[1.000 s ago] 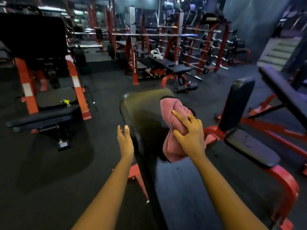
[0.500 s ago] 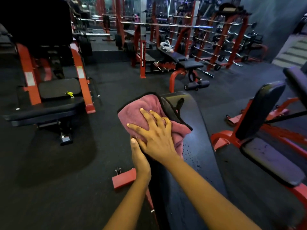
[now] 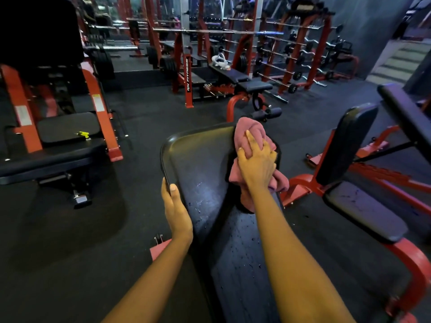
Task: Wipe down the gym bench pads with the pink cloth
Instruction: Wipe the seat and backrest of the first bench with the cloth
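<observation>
Right hand (image 3: 256,162): pressing down flat on the cloth, fingers spread over it and curling into its folds, clamped on the fabric.
Cloth (image 3: 247,131): pink, bunched, lying on the far right corner of the pad, part of it hanging over the right edge under the wrist.
Left hand (image 3: 176,210): gripping the left edge of the pad, thumb lying on top, fingers wrapping round the side out of sight.
Pad (image 3: 205,159): black, long, running away from the camera; its far end is shining, and small droplets are showing on the surface nearer the camera.
Seat (image 3: 363,210): black, on a red frame, sitting to the right of the pad, apart from it, with an upright backrest (image 3: 347,143) behind it.
Press machine (image 3: 58,141): standing well to the left, red uprights, black cushions, a small yellow piece on one cushion.
Barbell rack (image 3: 298,52): standing far behind, loaded with bars.
</observation>
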Tool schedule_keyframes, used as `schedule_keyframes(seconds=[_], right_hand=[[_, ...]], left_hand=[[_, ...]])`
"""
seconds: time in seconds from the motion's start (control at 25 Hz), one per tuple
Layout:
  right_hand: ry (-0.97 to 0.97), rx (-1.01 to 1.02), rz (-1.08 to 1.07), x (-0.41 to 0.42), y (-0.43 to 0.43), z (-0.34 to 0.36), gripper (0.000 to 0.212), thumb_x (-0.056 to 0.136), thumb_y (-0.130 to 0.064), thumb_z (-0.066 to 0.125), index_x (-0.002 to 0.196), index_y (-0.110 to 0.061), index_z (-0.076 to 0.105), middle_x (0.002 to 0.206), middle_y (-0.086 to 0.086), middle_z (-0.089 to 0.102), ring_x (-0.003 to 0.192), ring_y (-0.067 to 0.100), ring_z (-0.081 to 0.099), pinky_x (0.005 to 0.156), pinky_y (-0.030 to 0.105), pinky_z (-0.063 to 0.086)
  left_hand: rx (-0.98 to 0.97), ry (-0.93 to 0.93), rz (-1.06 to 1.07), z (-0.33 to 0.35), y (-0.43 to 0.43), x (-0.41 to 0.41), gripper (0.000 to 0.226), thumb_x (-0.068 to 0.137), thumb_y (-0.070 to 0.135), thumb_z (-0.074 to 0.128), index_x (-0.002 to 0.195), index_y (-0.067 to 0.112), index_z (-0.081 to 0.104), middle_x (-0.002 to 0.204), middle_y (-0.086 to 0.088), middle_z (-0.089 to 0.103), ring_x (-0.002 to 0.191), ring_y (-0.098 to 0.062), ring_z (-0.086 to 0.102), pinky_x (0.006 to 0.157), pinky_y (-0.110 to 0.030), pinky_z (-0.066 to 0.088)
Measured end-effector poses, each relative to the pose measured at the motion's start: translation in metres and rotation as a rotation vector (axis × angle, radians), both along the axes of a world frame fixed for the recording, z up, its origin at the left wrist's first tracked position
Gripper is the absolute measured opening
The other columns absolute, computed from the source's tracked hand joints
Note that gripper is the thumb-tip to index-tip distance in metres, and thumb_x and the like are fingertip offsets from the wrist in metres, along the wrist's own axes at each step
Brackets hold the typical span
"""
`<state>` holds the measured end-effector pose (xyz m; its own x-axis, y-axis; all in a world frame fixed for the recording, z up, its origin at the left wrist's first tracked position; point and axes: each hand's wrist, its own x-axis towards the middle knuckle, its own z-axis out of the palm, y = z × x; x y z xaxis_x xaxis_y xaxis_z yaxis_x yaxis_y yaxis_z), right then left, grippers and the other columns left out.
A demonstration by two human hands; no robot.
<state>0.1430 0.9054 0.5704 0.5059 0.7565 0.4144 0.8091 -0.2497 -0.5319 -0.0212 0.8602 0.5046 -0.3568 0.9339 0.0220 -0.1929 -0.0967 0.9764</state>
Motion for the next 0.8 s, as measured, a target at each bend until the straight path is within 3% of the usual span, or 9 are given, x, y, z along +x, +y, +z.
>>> schedule_keyframes(seconds=[0.16, 0.28, 0.36, 0.52, 0.6, 0.72, 0.8], right_hand=[[-0.137, 0.063, 0.102, -0.065, -0.05, -0.038, 0.051, 0.081, -0.046, 0.044, 0.131, -0.041, 0.048, 0.136, 0.009, 0.049, 0.1, 0.036, 0.051, 0.078, 0.043, 0.044], [-0.197, 0.02, 0.189, -0.106, -0.092, -0.059, 0.052, 0.08, -0.046, 0.04, 0.131, -0.043, 0.046, 0.133, 0.007, 0.051, 0.101, 0.031, 0.052, 0.073, 0.041, 0.046], [-0.263, 0.024, 0.227, -0.115, -0.109, -0.069, 0.05, 0.08, -0.046, 0.039, 0.13, -0.044, 0.046, 0.133, 0.008, 0.051, 0.101, 0.029, 0.051, 0.071, 0.04, 0.046], [-0.376, 0.023, 0.377, -0.113, -0.134, -0.085, 0.048, 0.081, -0.044, 0.043, 0.129, -0.045, 0.045, 0.136, 0.005, 0.049, 0.104, 0.026, 0.047, 0.07, 0.035, 0.041], [-0.276, 0.007, 0.319, -0.095, -0.131, -0.085, 0.049, 0.079, -0.039, 0.048, 0.128, -0.044, 0.048, 0.136, 0.006, 0.049, 0.105, 0.029, 0.047, 0.074, 0.039, 0.042], [-0.034, 0.013, 0.078, -0.041, -0.122, -0.083, 0.05, 0.076, -0.041, 0.046, 0.125, -0.042, 0.055, 0.136, 0.009, 0.05, 0.106, 0.037, 0.048, 0.082, 0.049, 0.045], [0.006, -0.033, 0.002, -0.001, -0.123, -0.088, 0.048, 0.079, -0.041, 0.047, 0.126, -0.042, 0.054, 0.14, 0.007, 0.044, 0.112, 0.038, 0.044, 0.086, 0.051, 0.042]], left_hand=[[-0.026, -0.212, -0.209, 0.0, 0.0, -0.006, 0.072, 0.083, 0.072, 0.034, 0.141, 0.03, 0.038, 0.145, 0.014, 0.038, 0.136, -0.007, 0.035, 0.114, -0.032, 0.024], [0.078, -0.392, -0.39, 0.01, -0.012, -0.018, 0.06, 0.091, 0.062, 0.024, 0.136, 0.028, 0.044, 0.142, -0.001, 0.049, 0.132, -0.016, 0.044, 0.112, -0.037, 0.031], [0.048, -0.391, -0.396, 0.012, -0.014, -0.027, 0.066, 0.091, 0.064, 0.018, 0.142, 0.025, 0.037, 0.142, -0.004, 0.048, 0.131, -0.019, 0.045, 0.112, -0.04, 0.032], [-0.075, -0.317, -0.37, 0.001, -0.033, -0.033, 0.082, 0.079, 0.079, 0.028, 0.141, 0.027, 0.039, 0.142, -0.003, 0.048, 0.131, -0.021, 0.045, 0.11, -0.043, 0.034], [-0.098, -0.314, -0.348, -0.013, -0.052, -0.025, 0.066, 0.092, 0.064, 0.019, 0.144, 0.027, 0.033, 0.146, 0.0, 0.043, 0.134, -0.017, 0.041, 0.111, -0.035, 0.031], [-0.187, -0.176, -0.277, -0.028, -0.08, -0.005, 0.055, 0.096, 0.05, 0.015, 0.148, 0.031, 0.018, 0.155, 0.008, 0.022, 0.141, -0.008, 0.022, 0.109, -0.021, 0.008], [-0.199, -0.075, -0.172, -0.035, -0.085, 0.007, 0.051, 0.098, 0.045, 0.019, 0.148, 0.032, 0.015, 0.155, 0.012, 0.018, 0.139, -0.002, 0.018, 0.103, -0.019, 0.008]])
